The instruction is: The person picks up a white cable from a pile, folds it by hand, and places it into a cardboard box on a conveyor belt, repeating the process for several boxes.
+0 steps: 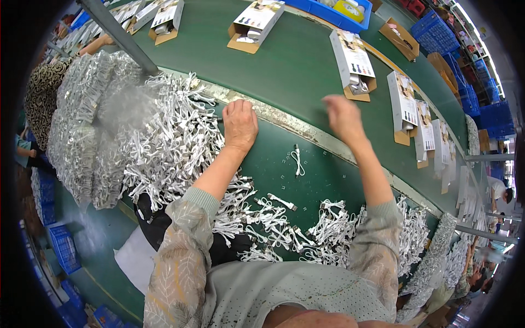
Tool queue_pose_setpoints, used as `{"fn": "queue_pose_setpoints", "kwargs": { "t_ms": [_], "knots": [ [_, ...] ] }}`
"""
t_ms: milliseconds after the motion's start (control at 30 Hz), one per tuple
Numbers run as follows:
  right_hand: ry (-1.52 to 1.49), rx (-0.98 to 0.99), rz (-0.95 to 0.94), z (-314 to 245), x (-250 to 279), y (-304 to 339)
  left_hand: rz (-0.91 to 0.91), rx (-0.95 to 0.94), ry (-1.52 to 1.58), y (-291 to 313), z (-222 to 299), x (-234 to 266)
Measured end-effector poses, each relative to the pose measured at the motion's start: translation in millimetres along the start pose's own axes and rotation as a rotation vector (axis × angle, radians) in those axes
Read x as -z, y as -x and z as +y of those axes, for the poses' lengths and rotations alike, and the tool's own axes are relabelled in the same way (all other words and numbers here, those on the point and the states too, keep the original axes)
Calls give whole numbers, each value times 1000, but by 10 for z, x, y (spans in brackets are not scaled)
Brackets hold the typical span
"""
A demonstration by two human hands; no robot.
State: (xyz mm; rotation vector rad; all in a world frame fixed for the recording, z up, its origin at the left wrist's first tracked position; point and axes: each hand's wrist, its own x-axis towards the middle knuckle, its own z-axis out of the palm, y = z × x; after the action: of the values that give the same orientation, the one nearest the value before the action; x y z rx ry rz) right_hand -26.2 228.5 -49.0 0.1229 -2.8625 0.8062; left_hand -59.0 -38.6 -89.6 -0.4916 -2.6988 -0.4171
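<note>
My left hand [240, 124] rests at the metal edge strip of the belt, beside a large heap of short white USB cables [172, 131]. Its fingers are curled closed, and whatever may be in them is hidden. Over the green belt my right hand [344, 119] is raised, smeared by motion, so its grip does not show. It is nearest to an open printed carton [354, 63] with a white item showing at its near end. On the green worktop between my forearms lies a single white cable [297, 161], with small bent bits scattered around it.
More open cartons [257, 22] stand along the green conveyor belt [295, 65]. Cables in clear bags [90, 126] are stacked at left, below a slanting metal post [120, 35]. Another cable pile [333, 232] lies near my body. A blue bin [328, 12] stands beyond the belt.
</note>
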Motion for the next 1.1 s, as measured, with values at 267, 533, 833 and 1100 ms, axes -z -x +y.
{"fn": "queue_pose_setpoints", "kwargs": {
  "t_ms": [267,533,833,1100],
  "knots": [
    [-81,261,-417,-599,-43,737,-3,8,13,6,16,-23],
    [-937,-616,-166,-418,-528,-469,-8,5,35,29,6,-4],
    [-1074,-932,350,-185,-963,-1761,-12,-2,51,-1,63,2],
    [-474,246,44,-1075,-760,-389,-16,24,44,55,-64,2]
  ]
}}
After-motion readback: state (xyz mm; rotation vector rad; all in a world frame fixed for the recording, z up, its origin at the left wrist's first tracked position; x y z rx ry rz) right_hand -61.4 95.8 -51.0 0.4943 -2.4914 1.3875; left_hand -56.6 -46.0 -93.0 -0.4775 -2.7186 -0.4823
